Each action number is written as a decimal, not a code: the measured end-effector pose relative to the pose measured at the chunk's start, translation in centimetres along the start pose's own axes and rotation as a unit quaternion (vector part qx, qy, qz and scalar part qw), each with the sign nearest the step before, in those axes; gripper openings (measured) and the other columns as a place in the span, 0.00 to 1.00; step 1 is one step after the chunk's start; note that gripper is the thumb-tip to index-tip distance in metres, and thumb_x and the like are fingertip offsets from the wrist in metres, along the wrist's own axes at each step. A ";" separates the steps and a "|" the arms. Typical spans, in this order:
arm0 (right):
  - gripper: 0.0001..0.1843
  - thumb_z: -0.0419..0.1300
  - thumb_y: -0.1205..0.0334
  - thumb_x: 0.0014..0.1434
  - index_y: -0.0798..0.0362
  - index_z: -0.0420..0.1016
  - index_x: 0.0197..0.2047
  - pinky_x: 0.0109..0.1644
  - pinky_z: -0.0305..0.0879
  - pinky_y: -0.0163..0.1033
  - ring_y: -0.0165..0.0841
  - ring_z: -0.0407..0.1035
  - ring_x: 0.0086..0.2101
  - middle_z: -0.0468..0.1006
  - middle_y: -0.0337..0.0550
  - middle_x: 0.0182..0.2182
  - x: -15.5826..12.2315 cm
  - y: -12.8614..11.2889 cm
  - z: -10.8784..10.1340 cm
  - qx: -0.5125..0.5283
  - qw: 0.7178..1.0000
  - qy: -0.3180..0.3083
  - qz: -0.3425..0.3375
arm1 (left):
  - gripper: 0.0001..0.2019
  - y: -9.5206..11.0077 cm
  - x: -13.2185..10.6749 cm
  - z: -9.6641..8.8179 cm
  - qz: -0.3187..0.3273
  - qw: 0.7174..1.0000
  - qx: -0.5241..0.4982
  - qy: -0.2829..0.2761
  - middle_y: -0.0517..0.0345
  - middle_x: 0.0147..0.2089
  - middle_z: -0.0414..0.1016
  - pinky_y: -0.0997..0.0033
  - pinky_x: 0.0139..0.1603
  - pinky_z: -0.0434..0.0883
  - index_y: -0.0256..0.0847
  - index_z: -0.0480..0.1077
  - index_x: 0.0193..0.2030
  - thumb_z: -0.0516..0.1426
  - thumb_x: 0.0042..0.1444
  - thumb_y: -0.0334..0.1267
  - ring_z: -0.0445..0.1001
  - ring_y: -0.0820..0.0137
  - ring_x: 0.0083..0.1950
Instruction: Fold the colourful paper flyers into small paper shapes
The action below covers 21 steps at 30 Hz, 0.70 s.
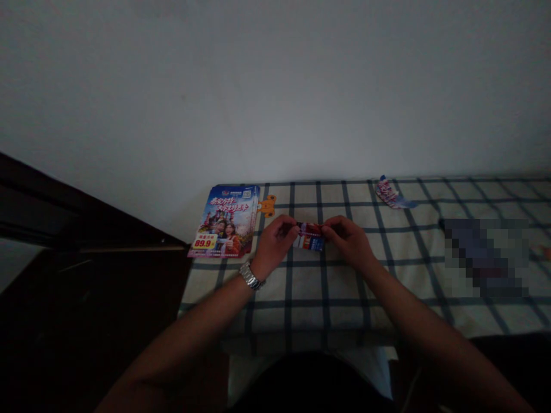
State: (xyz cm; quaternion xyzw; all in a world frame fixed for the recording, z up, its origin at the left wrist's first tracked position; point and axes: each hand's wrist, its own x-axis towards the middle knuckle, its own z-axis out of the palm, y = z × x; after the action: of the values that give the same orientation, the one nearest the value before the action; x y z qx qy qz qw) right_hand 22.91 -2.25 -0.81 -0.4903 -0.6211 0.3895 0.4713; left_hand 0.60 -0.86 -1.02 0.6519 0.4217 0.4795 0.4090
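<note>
Left hand (275, 238) is pinching one end of a small printed paper (310, 240), right hand (350, 238) gripping the other. Paper is sitting over checked cloth (344, 292), between flyer stack (224, 221) and crumpled scrap (391, 196). Stack is crowding the cloth's left edge; wall (301, 86) is bounding the far edge. Cloth is showing between right hand and scrap.

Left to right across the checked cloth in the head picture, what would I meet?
Blue glossy flyer stack, orange bear shape, small red-blue paper, bare right hand, ragged bluish paper scrap, pixelated patch.
</note>
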 end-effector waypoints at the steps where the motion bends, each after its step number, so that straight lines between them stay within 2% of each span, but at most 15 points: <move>1: 0.12 0.64 0.49 0.64 0.49 0.76 0.39 0.38 0.73 0.39 0.34 0.75 0.34 0.80 0.39 0.32 0.0 0.0 0.0 -0.005 1.000 0.000 -0.001 | 0.08 0.0 0.0 0.0 0.002 1.000 -0.001 -0.002 0.60 0.38 0.73 0.74 0.39 0.69 0.42 0.71 0.43 0.60 0.65 0.44 0.72 0.72 0.37; 14: 0.15 0.66 0.45 0.62 0.48 0.78 0.43 0.41 0.74 0.42 0.38 0.77 0.36 0.83 0.41 0.36 -0.2 -0.6 0.0 -0.008 1.000 -0.025 0.013 | 0.10 0.5 -0.2 0.0 -0.004 1.000 0.015 0.012 0.60 0.36 0.72 0.73 0.39 0.69 0.41 0.70 0.40 0.59 0.66 0.46 0.72 0.71 0.37; 21: 0.15 0.63 0.45 0.65 0.48 0.77 0.38 0.38 0.71 0.40 0.36 0.74 0.34 0.79 0.40 0.31 -0.2 -0.5 0.0 -0.011 1.000 -0.015 -0.002 | 0.10 0.6 -0.3 0.2 -0.009 1.000 0.008 0.006 0.60 0.35 0.71 0.73 0.37 0.68 0.41 0.69 0.38 0.59 0.66 0.45 0.70 0.71 0.35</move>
State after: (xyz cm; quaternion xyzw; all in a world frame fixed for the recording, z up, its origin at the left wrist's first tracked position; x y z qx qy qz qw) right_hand 22.82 -2.53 -0.39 -0.4885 -0.6332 0.3892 0.4571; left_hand 0.81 -1.39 -0.59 0.6490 0.4335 0.4760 0.4053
